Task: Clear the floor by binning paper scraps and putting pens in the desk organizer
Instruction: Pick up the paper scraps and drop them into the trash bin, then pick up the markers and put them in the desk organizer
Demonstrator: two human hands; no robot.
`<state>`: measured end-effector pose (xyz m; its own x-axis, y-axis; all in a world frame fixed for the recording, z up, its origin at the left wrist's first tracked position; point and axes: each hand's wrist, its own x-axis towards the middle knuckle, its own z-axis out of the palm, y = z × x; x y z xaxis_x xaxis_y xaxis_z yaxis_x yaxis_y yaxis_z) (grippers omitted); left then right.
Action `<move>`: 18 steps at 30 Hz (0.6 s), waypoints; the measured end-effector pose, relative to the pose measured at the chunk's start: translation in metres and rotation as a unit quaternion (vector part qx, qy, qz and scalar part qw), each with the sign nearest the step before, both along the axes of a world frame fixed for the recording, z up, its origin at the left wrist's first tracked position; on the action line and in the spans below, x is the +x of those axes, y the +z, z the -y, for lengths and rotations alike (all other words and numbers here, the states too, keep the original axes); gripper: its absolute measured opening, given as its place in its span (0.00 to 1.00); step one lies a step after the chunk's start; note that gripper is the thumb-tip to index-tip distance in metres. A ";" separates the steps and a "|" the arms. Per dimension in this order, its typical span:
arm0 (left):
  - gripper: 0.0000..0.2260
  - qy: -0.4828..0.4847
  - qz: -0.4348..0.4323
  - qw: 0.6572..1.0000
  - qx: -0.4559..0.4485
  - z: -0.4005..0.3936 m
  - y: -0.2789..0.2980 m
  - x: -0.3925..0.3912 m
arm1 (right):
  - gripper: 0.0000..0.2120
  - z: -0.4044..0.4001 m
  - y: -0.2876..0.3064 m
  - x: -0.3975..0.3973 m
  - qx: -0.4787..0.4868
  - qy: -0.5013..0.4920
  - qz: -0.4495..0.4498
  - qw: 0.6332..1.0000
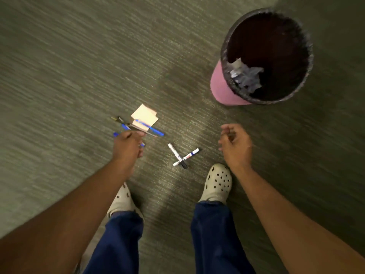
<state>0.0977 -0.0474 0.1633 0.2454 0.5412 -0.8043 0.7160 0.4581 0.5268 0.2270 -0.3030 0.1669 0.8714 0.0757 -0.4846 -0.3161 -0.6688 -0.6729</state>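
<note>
The blue pen sits in the left hand, whose fingers are curled round it, one tip showing at nine o'clock of the knuckles and the other end poking out near five o'clock; whether that hand grips one pen or several is blurred beyond telling; just above it, at twelve o'clock, a loose pile of pens lies on the carpet partly under a small cardboard box, one blue barrel reaching out toward four o'clock; two markers lie crossed at three o'clock of the left hand, near the right shoe; the right hand hangs over bare carpet, fingers loosely curled and holding nothing; the bin, pink outside with a dark liner, stands at one o'clock with crumpled paper already inside. The step in hand looks like gathering pens; it goes best by keeping the barrels parallel in the left grip, and by lifting the box clear first so the pens beneath come free without scattering; the idle right hand is well placed for the markers. Open carpet lies all round, widest from nine to twelve o'clock; the bin's rim and both shoes are the only things to steer past; the desk organizer is not in view.
</note>
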 end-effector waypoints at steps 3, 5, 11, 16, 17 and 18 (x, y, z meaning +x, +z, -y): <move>0.13 -0.007 -0.043 0.999 -0.026 -0.013 -0.022 -0.049 | 0.08 -0.018 -0.057 -0.041 -0.044 -0.007 -0.137 0.990; 0.12 -0.026 -0.051 0.997 -0.043 -0.016 -0.037 -0.069 | 0.08 -0.028 -0.096 -0.062 -0.097 0.028 -0.172 0.980; 0.09 -0.112 -0.045 0.990 -0.068 -0.019 -0.075 -0.095 | 0.17 -0.050 -0.165 -0.108 -0.237 0.365 -0.121 0.892; 0.08 -0.200 -0.051 0.977 -0.052 -0.011 -0.100 -0.096 | 0.27 -0.064 -0.202 -0.112 -0.286 0.402 -0.073 0.867; 0.08 -0.222 -0.047 0.973 -0.049 -0.008 -0.105 -0.096 | 0.24 -0.065 -0.206 -0.110 -0.281 0.406 -0.064 0.867; 0.08 -0.250 -0.045 0.967 -0.038 -0.005 -0.108 -0.094 | 0.19 -0.067 -0.207 -0.109 -0.272 0.415 -0.053 0.867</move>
<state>0.0032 -0.0422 0.0552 0.3884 0.3123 -0.8670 0.8990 0.0783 0.4310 0.1184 -0.2361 -0.0400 0.5745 0.3896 -0.7198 0.3844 -0.9048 -0.1829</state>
